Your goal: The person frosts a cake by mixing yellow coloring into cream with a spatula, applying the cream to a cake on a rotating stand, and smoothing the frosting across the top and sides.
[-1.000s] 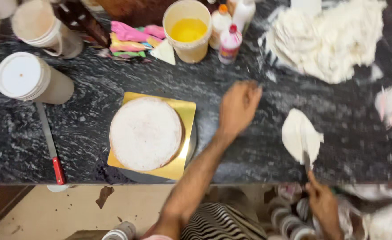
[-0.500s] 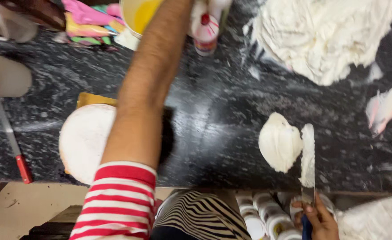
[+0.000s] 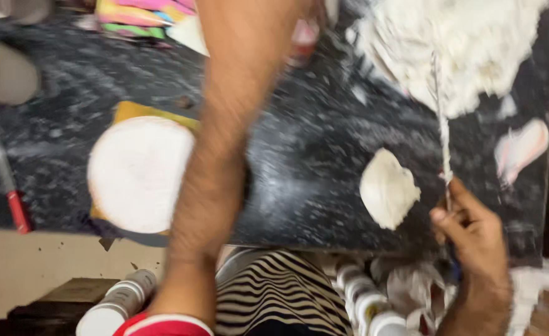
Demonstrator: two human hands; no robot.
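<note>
Gripping palette knife (image 3: 441, 134): right hand (image 3: 473, 227) | left hand unseen, forearm (image 3: 225, 155) crossing cake (image 3: 139, 174) | cream mound (image 3: 388, 188) beside

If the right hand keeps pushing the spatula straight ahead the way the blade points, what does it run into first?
The right hand holds the spatula pointing away across the black counter. Its tip already seems to reach the big heap of white cream, so that comes first; blur hides exact contact.

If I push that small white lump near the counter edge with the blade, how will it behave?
The lump looks soft, like the cream pile behind it, so it would probably smear rather than slide whole. It likely sticks to the blade held in the right hand. It sits flat, unlikely to roll.
</note>
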